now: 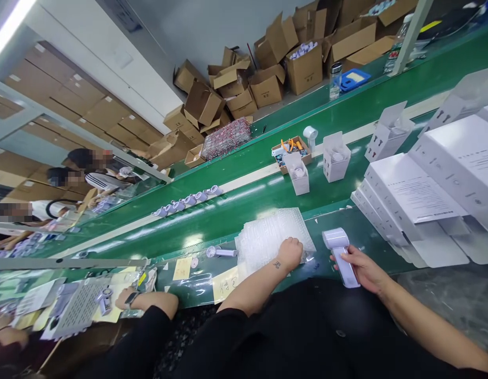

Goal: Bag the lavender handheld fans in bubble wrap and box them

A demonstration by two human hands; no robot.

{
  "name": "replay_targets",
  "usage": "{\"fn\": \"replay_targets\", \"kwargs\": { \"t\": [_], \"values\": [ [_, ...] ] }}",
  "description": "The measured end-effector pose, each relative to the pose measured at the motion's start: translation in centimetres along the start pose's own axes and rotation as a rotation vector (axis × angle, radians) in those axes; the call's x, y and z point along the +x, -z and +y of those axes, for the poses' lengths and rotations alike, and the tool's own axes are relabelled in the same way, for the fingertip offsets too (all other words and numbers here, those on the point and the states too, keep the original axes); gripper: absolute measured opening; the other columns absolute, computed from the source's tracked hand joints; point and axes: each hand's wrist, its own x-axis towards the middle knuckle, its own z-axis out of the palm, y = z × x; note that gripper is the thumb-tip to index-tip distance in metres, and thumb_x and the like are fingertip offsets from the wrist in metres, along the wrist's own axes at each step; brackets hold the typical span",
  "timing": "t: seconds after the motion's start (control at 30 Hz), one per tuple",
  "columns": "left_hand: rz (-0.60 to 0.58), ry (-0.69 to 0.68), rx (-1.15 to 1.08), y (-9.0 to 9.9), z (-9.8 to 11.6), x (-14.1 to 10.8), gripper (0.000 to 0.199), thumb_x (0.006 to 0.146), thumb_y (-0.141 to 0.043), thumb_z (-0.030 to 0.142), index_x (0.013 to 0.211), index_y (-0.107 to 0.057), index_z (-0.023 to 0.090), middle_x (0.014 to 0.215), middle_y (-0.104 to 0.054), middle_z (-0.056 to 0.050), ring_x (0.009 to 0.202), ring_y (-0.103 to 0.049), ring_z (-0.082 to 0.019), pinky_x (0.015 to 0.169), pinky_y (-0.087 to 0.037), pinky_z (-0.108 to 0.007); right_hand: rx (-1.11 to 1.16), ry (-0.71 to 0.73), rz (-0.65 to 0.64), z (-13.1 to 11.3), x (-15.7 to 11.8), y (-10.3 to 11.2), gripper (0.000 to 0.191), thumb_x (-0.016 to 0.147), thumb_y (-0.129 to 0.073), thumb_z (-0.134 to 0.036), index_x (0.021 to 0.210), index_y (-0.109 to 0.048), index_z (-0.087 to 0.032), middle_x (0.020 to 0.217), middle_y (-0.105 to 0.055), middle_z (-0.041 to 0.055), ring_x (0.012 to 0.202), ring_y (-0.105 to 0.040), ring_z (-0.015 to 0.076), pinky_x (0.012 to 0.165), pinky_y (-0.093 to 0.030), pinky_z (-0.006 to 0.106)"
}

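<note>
My right hand [364,268] is wrapped around the handle of a pale lavender handheld fan [336,239], held upright with its round head on top, over the near edge of the bench. My left hand [290,253] rests on a stack of clear bubble wrap bags [263,237], its fingers curled onto the right part of the pile. The fingertips are partly hidden, but they look closed on a bag. To the left of the stack, another handheld fan [221,252] lies on the green bench. A handwritten paper note [225,284] sits partly beneath the bags.
White boxes [409,184] are stacked at the right. Open small boxes [336,158] and a cardboard tray of parts [291,152] stand farther back. Several fans [189,200] line the green conveyor [244,195]. At left, a co-worker's hand [125,297] is near another fan [104,301].
</note>
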Motion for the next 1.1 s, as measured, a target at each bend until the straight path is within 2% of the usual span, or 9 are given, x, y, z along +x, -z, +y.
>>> {"fn": "replay_targets", "kwargs": {
  "t": [0.1, 0.27, 0.37, 0.43, 0.57, 0.73, 0.87, 0.97, 1.1],
  "values": [
    [0.100, 0.135, -0.143, 0.9, 0.3, 0.3, 0.017, 0.083, -0.046, 0.017, 0.091, -0.061, 0.014, 0.092, -0.062, -0.008, 0.088, -0.055, -0.019, 0.074, -0.042, -0.029, -0.099, -0.059, -0.074, -0.6, -0.4, -1.2, 0.037, 0.071, -0.072, -0.026, 0.103, -0.054, -0.023, 0.090, -0.066, 0.0024, 0.083, -0.065, 0.0176, 0.068, -0.053, 0.027],
    [0.231, 0.266, -0.910, 1.9, 1.1, 0.5, 0.009, 0.069, -0.055, 0.012, 0.073, -0.063, 0.014, 0.068, -0.061, 0.001, 0.066, -0.054, -0.012, 0.064, -0.041, -0.023, -0.099, -0.088, -0.236, -1.3, -0.5, -4.1, 0.059, 0.066, -0.075, -0.024, 0.118, -0.046, -0.027, 0.084, -0.065, 0.0001, 0.075, -0.066, 0.0184, 0.061, -0.051, 0.027],
    [0.249, 0.305, -1.327, 2.0, 1.1, 0.3, 0.007, 0.066, -0.056, 0.013, 0.069, -0.062, 0.012, 0.057, -0.055, 0.003, 0.054, -0.048, -0.009, 0.055, -0.038, -0.021, -0.099, -0.092, -0.215, -1.1, 0.3, -5.1, 0.054, 0.065, -0.074, -0.024, 0.114, -0.051, -0.024, 0.085, -0.066, 0.0014, 0.072, -0.065, 0.0172, 0.060, -0.051, 0.026],
    [0.304, 0.373, -1.453, 2.1, 1.0, -0.1, 0.008, 0.068, -0.056, 0.019, 0.070, -0.061, 0.012, 0.055, -0.052, 0.003, 0.050, -0.045, -0.008, 0.053, -0.036, -0.021, -0.159, -0.086, -0.153, -0.7, 0.6, -5.3, 0.052, 0.063, -0.075, -0.021, 0.110, -0.054, -0.021, 0.085, -0.067, 0.0022, 0.069, -0.065, 0.0167, 0.059, -0.051, 0.026],
    [0.455, 0.283, -1.359, 2.7, 0.9, -1.3, 0.009, 0.072, -0.056, 0.022, 0.075, -0.060, 0.015, 0.065, -0.055, 0.001, 0.062, -0.049, -0.010, 0.064, -0.040, -0.024, -0.239, -0.079, -0.007, 0.1, 0.3, -5.5, 0.045, 0.060, -0.076, -0.020, 0.101, -0.055, -0.020, 0.080, -0.066, 0.0019, 0.065, -0.065, 0.0174, 0.056, -0.050, 0.026],
    [0.645, -0.185, -0.726, 3.7, 0.6, -3.2, 0.017, 0.082, -0.044, 0.021, 0.078, -0.061, 0.018, 0.071, -0.053, -0.004, 0.074, -0.049, -0.017, 0.073, -0.042, -0.031, -0.189, -0.065, 0.020, 0.3, -0.9, -6.4, 0.050, 0.061, -0.075, -0.021, 0.105, -0.050, -0.024, 0.087, -0.065, 0.0004, 0.063, -0.065, 0.0172, 0.052, -0.050, 0.027],
    [0.584, -0.493, -0.360, 2.7, 0.4, -4.4, 0.022, 0.082, -0.038, 0.014, 0.084, -0.060, 0.017, 0.070, -0.051, -0.006, 0.073, -0.047, -0.018, 0.068, -0.042, -0.032, -0.106, -0.038, 0.085, 1.0, -1.4, -7.1, 0.057, 0.063, -0.074, -0.022, 0.112, -0.045, -0.030, 0.091, -0.066, -0.0002, 0.064, -0.066, 0.0188, 0.050, -0.050, 0.028],
    [0.549, -0.529, -0.286, 1.3, 0.6, -4.4, 0.021, 0.081, -0.038, 0.011, 0.085, -0.058, 0.016, 0.072, -0.052, -0.007, 0.074, -0.048, -0.019, 0.069, -0.043, -0.033, -0.105, 0.011, 0.194, 1.8, -1.5, -7.5, 0.059, 0.062, -0.074, -0.019, 0.112, -0.044, -0.031, 0.081, -0.066, -0.0011, 0.060, -0.066, 0.0203, 0.047, -0.050, 0.029],
    [0.536, -0.331, -0.373, 0.6, 1.4, -3.9, 0.019, 0.081, -0.039, 0.011, 0.088, -0.057, 0.016, 0.078, -0.056, -0.007, 0.078, -0.051, -0.019, 0.072, -0.045, -0.032, 0.006, 0.082, 0.341, 2.4, -1.6, -8.0, 0.040, 0.066, -0.073, -0.021, 0.094, -0.044, -0.027, 0.069, -0.065, -0.0009, 0.063, -0.067, 0.0214, 0.052, -0.053, 0.031]
  ]
}}
